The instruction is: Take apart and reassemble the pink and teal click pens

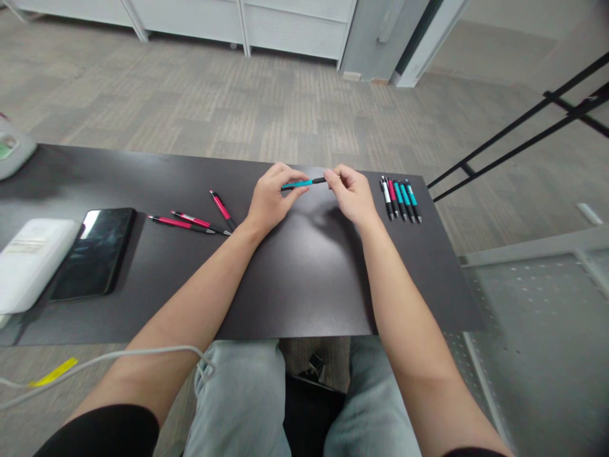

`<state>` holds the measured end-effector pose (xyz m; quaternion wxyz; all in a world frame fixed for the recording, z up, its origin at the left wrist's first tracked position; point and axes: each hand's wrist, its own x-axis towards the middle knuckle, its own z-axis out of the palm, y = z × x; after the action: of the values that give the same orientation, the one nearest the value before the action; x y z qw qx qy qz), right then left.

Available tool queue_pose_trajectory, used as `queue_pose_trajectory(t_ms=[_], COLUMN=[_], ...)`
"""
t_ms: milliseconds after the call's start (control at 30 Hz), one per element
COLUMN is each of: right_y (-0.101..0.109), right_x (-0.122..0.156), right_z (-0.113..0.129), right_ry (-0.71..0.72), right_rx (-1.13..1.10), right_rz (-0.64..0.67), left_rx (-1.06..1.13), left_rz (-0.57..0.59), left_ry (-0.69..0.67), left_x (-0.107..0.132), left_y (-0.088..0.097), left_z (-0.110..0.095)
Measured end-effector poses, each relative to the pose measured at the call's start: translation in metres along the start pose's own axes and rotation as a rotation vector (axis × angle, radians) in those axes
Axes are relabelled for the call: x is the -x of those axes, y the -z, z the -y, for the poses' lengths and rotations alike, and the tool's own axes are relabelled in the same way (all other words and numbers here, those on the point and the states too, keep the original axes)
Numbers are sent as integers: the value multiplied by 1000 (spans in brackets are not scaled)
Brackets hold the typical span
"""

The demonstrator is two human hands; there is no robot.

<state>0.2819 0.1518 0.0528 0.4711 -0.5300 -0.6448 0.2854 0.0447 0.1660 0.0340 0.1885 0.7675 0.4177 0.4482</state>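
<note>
Both of my hands hold one teal and black pen level above the far part of the dark table. My left hand pinches its teal barrel between thumb and fingers. At the black grip end, my right hand has its thumb and fingers closed; the pen's tip is hidden there. Right of my right hand, a row of several pens lies side by side: one white, one red, the others teal, all with black grips. Three loose red pens lie left of my left forearm.
The dark table spans the view. On its left are a black phone-like device and a white box-shaped device. A white cable with a yellow tag crosses my left forearm. A black metal frame stands at the right.
</note>
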Motion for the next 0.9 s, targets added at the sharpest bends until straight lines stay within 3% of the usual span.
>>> queue_pose_trajectory(t_ms=[267, 667, 900], right_y=[0, 1, 0], right_x=[2, 3, 3], right_z=[6, 1, 8], right_ry=[2, -4, 0], right_rx=[10, 24, 43], right_rz=[-41, -34, -46], left_rx=[-141, -169, -160], left_rz=[37, 112, 81], left_ry=[64, 84, 95], left_x=[4, 4, 2], left_y=[-3, 2, 4], left_z=[-1, -12, -17])
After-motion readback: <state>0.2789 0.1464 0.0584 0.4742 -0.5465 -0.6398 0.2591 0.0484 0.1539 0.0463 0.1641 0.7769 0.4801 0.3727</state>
